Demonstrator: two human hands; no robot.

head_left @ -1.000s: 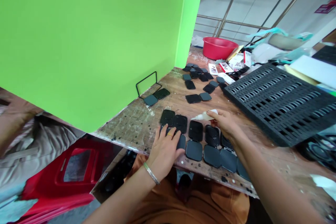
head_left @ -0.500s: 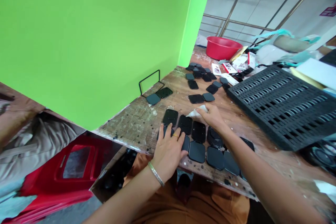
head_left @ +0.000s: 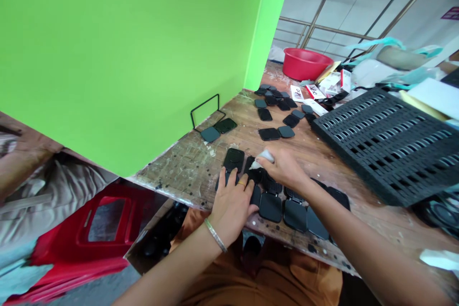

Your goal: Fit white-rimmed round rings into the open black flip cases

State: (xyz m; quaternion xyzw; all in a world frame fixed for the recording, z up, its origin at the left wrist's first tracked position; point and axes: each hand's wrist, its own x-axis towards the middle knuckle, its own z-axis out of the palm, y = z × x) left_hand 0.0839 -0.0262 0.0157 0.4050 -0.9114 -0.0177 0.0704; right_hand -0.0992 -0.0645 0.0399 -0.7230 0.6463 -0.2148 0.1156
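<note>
The left hand [head_left: 231, 203] is laid flat, its fingers [head_left: 241, 185] spread and gripping nothing, on the left end of a row of open black cases [head_left: 283, 203] that is set along the near edge of the wooden desk [head_left: 193, 162]. A ring is worn on one finger and a metal bangle [head_left: 215, 234] on the wrist. The right hand [head_left: 283, 168] is held over the same row, just beside the left hand, with its fingers closed around a small white cloth [head_left: 261, 158]; the cloth's tip is pointed down at the case next to the left fingers, but whether it touches cannot be told. Farther back on the desk, loose black cases [head_left: 278, 110] are scattered, and two more [head_left: 218, 130] are placed beside a black wire stand [head_left: 206, 110] at the foot of a green panel [head_left: 143, 48]. A black slotted tray [head_left: 387, 138] is seen to the right, a red basin [head_left: 306, 63] at the far end, and a red stool [head_left: 96, 229] below the desk on the left
</note>
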